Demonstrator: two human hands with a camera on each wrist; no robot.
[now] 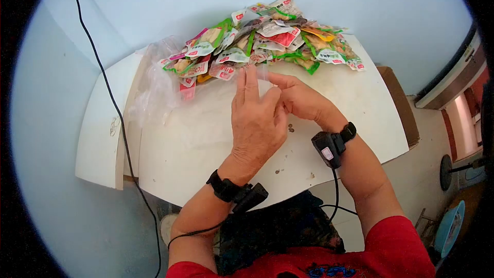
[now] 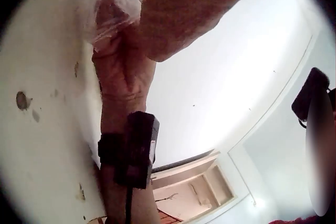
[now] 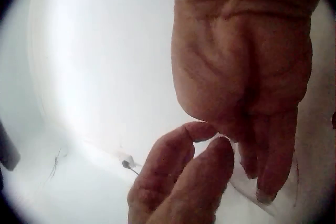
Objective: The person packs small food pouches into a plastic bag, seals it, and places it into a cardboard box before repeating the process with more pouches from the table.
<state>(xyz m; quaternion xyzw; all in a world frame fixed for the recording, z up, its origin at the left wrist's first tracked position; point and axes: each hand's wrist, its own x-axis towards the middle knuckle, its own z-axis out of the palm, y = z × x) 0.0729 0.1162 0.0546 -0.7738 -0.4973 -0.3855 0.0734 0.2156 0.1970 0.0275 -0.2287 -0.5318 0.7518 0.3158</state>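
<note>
Over the middle of the white table (image 1: 200, 139), both hands meet close together at a thin clear plastic bag (image 1: 261, 72). My left hand (image 1: 257, 126) has two fingers stretched forward, while its thumb side bends in and pinches the film. From the right, my right hand (image 1: 303, 98) curls its fingers around the film's other side. Crumpled clear plastic (image 2: 113, 24) shows at the right hand in the left wrist view. A thin film edge (image 3: 254, 200) runs beside the fingers in the right wrist view. The hands hide part of the bag.
A heap of small sealed food packets (image 1: 272, 41) lies along the table's back against the wall. Left of it slumps a large clear plastic bag (image 1: 159, 82). A black cable (image 1: 110, 92) hangs at the left. Cardboard (image 1: 399, 103) stands beyond the right edge.
</note>
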